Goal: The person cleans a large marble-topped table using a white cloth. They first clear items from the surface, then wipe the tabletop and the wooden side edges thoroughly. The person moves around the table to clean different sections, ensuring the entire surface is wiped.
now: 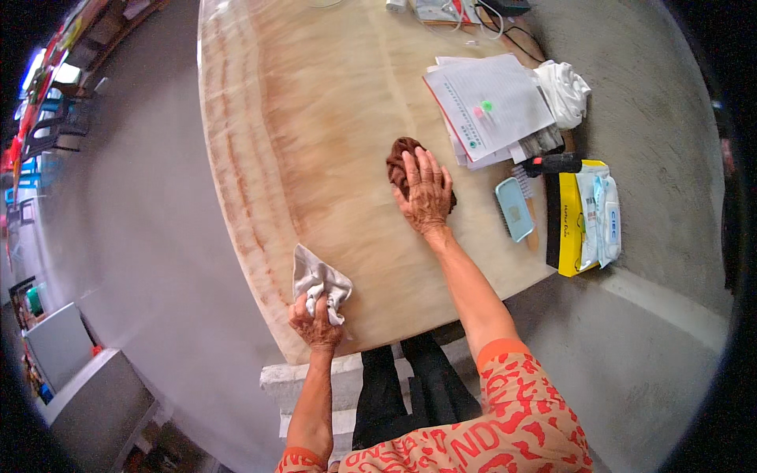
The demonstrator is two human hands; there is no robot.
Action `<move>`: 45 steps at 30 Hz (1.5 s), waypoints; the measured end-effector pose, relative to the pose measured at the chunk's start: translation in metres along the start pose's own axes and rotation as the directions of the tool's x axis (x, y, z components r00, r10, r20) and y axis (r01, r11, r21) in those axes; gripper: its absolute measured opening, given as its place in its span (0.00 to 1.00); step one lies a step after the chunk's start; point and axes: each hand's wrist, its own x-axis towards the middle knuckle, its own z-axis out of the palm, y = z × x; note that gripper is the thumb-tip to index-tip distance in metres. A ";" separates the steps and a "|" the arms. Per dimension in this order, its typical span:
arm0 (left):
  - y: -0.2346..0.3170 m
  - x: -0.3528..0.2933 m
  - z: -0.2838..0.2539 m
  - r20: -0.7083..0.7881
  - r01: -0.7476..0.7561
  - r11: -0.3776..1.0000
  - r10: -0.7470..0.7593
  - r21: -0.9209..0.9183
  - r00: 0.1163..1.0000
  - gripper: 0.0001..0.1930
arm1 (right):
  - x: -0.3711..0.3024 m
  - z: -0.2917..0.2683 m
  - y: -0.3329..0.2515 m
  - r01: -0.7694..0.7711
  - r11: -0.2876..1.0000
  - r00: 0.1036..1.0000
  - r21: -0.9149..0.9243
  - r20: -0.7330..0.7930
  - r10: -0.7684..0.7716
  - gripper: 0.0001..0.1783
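My right hand (426, 191) presses a crumpled brown cloth (401, 154) down on the tabletop (347, 181), its fingers laid over the cloth. Near the table's front left edge, my left hand (316, 324) is closed on a crumpled whitish-grey cloth (315, 276). One corner of that cloth points away from me, and the rest bunches at my fingers. The tabletop is beige with reddish-brown streaks.
At the right lie stacked papers (501, 102), a white bundle (563, 93), a light blue brush (515, 209), a dark-handled object (552, 163) and a yellow box with wipes packs (569, 225). Cables (493, 24) sit at the far edge. Chairs (51, 138) stand far left.
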 end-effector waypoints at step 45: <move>0.001 -0.001 0.010 -0.057 -0.046 0.997 0.050 0.070 0.997 0.21 | -0.242 -0.085 0.161 -0.737 0.662 0.673 -0.138 -0.053 0.738 0.35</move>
